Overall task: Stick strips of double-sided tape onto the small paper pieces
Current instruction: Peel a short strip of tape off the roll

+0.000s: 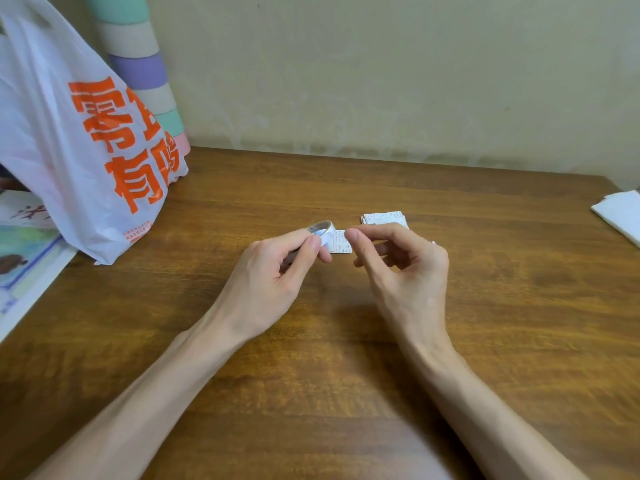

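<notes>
My left hand (277, 268) is up over the table (485, 306), near the middle. It holds the tape roll (322, 228): my thumb is on the near side and my fingers are on the far side. The roll is a thin ring. It is tipped, so its hole looks up and a bit away from me.

My right hand (405, 268) is just beside it. Its fingers are curled, and the first finger points left at the roll. The thumb is under that finger with a gap between them. I see nothing in the gap, but I cannot tell if a bit of tape is in there.

Between my two hands I see one small paper (341, 241). It looks flat on the table, and my left fingertips hide its left edge. It is a bit longer from far to near than from side to side.

A little pile of papers (384, 218) lies just past my right hand – its long side goes from left to right.

A white bag (69, 150) with big orange letters stands far left on the table. Behind the bag, by the wall, is a tall stack of rings (138, 64) in green, tan, purple and pink. A picture sheet (24, 254) lies at the left edge, and white paper (620, 213) sits at the far right edge.
</notes>
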The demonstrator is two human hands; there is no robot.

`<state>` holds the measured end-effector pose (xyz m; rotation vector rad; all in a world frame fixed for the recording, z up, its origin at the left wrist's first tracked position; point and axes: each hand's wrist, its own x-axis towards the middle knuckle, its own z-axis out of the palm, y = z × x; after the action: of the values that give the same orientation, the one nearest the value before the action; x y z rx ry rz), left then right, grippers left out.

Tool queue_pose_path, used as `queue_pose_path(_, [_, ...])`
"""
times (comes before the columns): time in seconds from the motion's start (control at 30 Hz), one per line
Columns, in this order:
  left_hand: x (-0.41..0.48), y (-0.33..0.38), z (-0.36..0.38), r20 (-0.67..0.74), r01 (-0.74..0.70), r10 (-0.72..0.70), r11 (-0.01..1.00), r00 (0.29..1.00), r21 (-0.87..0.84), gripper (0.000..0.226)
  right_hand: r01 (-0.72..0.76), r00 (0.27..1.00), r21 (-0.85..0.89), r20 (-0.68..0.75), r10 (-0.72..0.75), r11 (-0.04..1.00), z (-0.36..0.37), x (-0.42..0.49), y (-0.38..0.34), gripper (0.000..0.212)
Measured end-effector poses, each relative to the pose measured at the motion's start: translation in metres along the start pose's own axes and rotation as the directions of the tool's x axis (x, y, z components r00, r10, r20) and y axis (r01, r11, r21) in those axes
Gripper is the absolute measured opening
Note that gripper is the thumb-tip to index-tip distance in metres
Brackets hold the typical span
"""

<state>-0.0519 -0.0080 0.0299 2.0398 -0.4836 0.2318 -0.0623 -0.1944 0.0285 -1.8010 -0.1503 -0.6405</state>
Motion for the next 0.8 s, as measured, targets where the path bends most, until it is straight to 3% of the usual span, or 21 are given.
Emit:
queue_pose_path(0.2, [0.000,0.000,0.001,0.015,0.006,-0.006,1.000,1.000,0.005,0.035,-0.090,0.996,0.123,0.036,0.087,0.988,-0.001,0.000,-0.009,0.015])
queue_pose_path(0.4, [0.000,0.000,-0.001,0.040,-0.010,0.010,1.000,0.999,0.017,0.034,-0.055,0.994,0.020,0.097,0.053,0.998,-0.003,0.001,-0.004,0.007])
queue_pose_path(0.47, [0.000,0.002,-0.003,0.060,-0.050,0.048,0.998,0.997,0.033,0.031,-0.058,0.991,0.038,0.125,0.052,0.998,-0.002,0.001,-0.005,0.024])
queue_pose_path(0.63, [0.000,0.005,-0.003,0.092,-0.075,0.068,0.994,0.993,0.076,0.032,0.122,0.979,-0.073,0.173,-0.108,0.990,0.003,-0.001,0.002,0.025])
queue_pose_path(0.8, [0.000,0.000,-0.002,0.097,-0.081,0.071,0.992,0.993,0.100,0.032,0.233,0.970,-0.130,0.107,-0.220,0.964,0.004,-0.002,0.007,0.013])
